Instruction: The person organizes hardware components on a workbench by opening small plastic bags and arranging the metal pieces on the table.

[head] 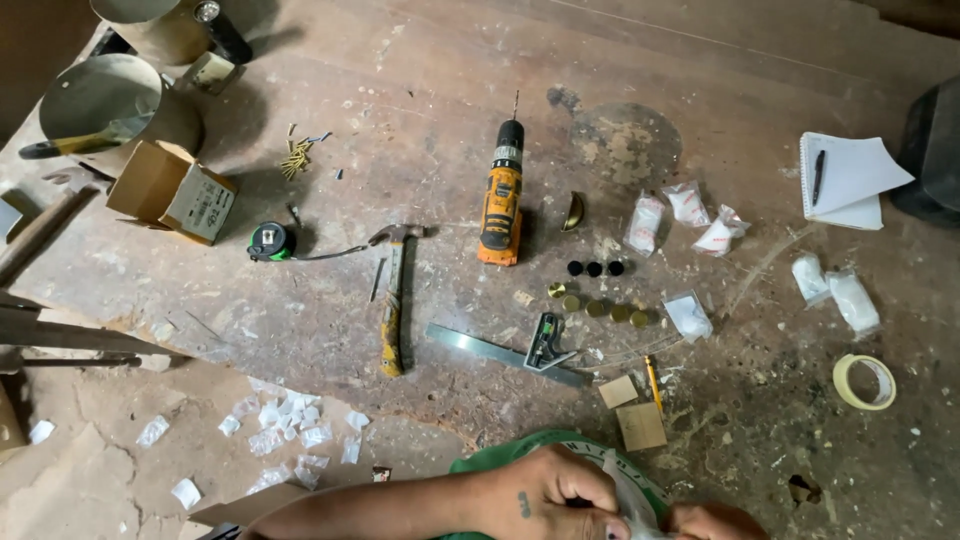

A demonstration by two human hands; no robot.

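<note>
A scarred wooden tabletop (700,60) carries an orange drill (502,200) far off, centre. At the near edge, the left hand (548,490) and right hand (712,522) each grip a small clear plastic bag (628,500), fingers clenched on it.

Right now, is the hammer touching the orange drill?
Apart. The head view shows the hammer lying left of the orange drill, with a strip of bare workbench between them.
</note>
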